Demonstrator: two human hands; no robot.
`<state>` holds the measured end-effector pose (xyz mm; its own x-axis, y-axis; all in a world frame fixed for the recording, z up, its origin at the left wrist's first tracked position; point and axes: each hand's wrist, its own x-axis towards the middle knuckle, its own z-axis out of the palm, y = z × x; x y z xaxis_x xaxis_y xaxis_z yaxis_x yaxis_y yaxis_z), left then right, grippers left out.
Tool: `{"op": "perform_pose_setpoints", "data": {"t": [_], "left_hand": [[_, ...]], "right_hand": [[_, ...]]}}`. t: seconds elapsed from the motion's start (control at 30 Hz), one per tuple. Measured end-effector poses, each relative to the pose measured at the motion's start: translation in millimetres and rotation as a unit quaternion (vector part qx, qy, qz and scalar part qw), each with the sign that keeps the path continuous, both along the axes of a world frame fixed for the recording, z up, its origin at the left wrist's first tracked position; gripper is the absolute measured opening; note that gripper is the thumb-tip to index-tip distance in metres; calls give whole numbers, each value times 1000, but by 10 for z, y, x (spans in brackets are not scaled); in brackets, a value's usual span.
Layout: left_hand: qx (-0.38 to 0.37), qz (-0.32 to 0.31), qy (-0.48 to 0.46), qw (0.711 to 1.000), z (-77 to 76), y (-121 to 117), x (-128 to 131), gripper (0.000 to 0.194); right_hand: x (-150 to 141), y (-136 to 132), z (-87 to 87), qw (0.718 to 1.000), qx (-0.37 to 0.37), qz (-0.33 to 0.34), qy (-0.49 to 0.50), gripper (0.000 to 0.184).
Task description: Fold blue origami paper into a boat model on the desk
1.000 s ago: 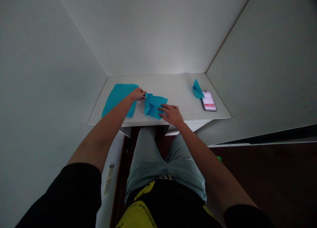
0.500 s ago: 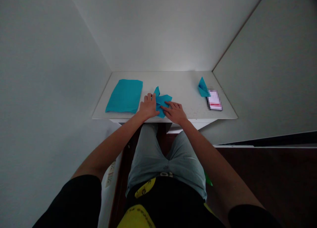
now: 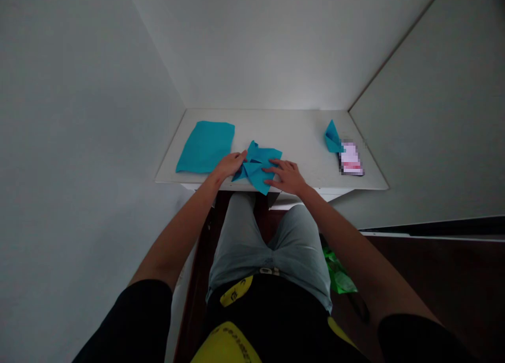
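Observation:
A partly folded piece of blue paper (image 3: 258, 169) with pointed flaps lies near the front edge of the white desk, one tip jutting toward me. At its left side my left hand (image 3: 231, 164) is closed, with thumb and fingers pinching the paper's edge. My right hand (image 3: 291, 178) rests on the right part with fingers spread and lying flat. A stack or sheet of flat blue paper (image 3: 207, 147) is just left of my left hand.
On the right of the white desk (image 3: 295, 126) stands a folded blue paper shape (image 3: 332, 138), beside a phone (image 3: 351, 158) with a blurred screen. Walls close in the desk on both sides. A green plastic bag (image 3: 339, 273) is on the dark floor, to the right of my legs.
My left hand has drawn back to the left and closed at the paper's edge, uncovering more of it. The folded paper appears more spread out and turned. The view has shifted slightly.

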<state>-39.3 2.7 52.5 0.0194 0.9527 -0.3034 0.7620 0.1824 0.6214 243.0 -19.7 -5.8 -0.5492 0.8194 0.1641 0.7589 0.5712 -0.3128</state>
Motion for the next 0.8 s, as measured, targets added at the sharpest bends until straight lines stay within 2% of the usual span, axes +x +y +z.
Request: {"op": "perform_pose_setpoints", "data": {"t": [0.07, 0.17, 0.23, 0.33, 0.53, 0.67, 0.8], "left_hand": [[-2, -13, -13, 1000, -8, 13, 22, 59], [30, -55, 48, 997, -22, -20, 53, 35], [47, -65, 97, 992, -32, -77, 80, 27], [74, -49, 159, 983, -39, -195, 161, 34], [122, -77, 250, 957, 22, -372, 485, 51], [104, -107, 282, 948, 129, -310, 568, 43], [54, -142, 281, 948, 210, -159, 458, 34]], "right_hand": [[50, 12, 17, 1000, -16, 17, -2, 49], [122, 3, 66, 998, -33, 49, -10, 61], [160, -21, 106, 998, -39, 54, -10, 60], [198, -64, 147, 999, -35, 32, -2, 43], [234, -126, 85, 1000, -13, 20, 1, 44], [222, -128, 36, 1000, -3, 19, -2, 45], [214, -90, 40, 1000, -5, 15, -13, 45]]}}
